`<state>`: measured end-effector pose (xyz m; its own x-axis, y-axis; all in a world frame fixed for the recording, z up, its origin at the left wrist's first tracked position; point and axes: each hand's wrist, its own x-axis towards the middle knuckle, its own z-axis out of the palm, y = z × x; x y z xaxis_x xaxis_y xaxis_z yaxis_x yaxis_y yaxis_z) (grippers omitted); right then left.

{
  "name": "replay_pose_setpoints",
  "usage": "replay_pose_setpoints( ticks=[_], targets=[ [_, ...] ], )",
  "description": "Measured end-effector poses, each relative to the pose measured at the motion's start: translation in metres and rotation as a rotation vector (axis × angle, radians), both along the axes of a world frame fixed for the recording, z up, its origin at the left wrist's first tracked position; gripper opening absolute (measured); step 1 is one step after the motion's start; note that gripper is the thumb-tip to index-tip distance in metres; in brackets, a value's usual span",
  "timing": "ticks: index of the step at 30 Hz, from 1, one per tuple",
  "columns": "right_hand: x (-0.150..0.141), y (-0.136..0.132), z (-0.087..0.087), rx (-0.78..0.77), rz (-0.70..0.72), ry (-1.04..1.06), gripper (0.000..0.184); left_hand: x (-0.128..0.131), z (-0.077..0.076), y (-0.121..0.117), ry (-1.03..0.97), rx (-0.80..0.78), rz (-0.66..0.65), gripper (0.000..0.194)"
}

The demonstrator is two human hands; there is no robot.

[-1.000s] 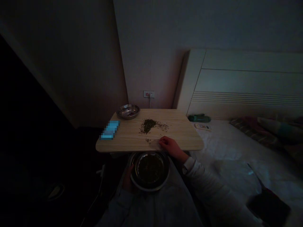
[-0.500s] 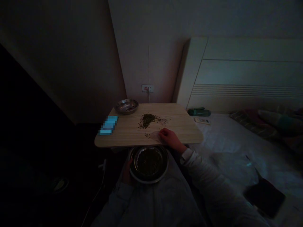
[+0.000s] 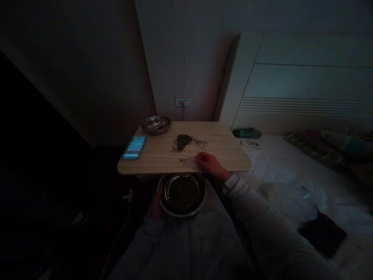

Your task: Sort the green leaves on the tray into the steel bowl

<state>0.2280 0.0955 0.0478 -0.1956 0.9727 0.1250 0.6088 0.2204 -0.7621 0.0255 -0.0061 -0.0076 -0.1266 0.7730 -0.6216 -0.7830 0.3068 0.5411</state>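
My left hand is closed on the left rim of a round metal basin, which rests over my lap below the table's front edge. Dark small grains appear to cover its bottom, though the dim light hides detail. My right hand, fingers pinched together, is at the front of the small wooden table. From its fingertips a thin, see-through sheet extends left along the tabletop. A few grains lie at the sheet's left end. Farther back spreads a pile of small green beans, with loose ones trailing right.
A shiny metal bowl stands at the table's back left, and a lit phone lies by the left edge. On the bed at right are a green bottle, a pale remote and a dark flat item. A white cable hangs left.
The view has tilted down slightly, so the table and basin sit higher in the picture. My right hand stays at the sheet, my left on the basin; the bean pile looks unchanged.
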Motion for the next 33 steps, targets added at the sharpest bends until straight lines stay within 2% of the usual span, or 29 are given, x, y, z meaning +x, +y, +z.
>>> replay_pose_setpoints(
  ticks=[6,13,21,24,29,33],
  targets=[
    [-0.003,0.001,0.001,0.003,0.032,-0.017,0.015,0.0,0.005,0.0,0.004,-0.08,0.019,0.025],
    [-0.013,0.003,0.002,-0.014,0.061,-0.045,0.013,-0.003,0.002,0.0,-0.002,-0.044,-0.033,0.027],
    [-0.016,-0.006,-0.001,-0.046,0.19,0.058,0.014,0.001,0.012,-0.001,0.012,-0.066,0.045,0.03],
    [-0.009,-0.008,-0.001,-0.051,0.133,0.077,0.014,0.001,0.011,-0.002,-0.015,-0.036,0.034,0.028],
    [0.006,-0.008,0.003,-0.025,-0.055,0.013,0.011,0.001,0.01,-0.001,-0.032,-0.081,0.009,0.03],
    [0.006,-0.01,0.005,-0.019,-0.089,-0.04,0.01,0.001,0.011,-0.001,0.011,-0.071,0.032,0.026]
  ],
)
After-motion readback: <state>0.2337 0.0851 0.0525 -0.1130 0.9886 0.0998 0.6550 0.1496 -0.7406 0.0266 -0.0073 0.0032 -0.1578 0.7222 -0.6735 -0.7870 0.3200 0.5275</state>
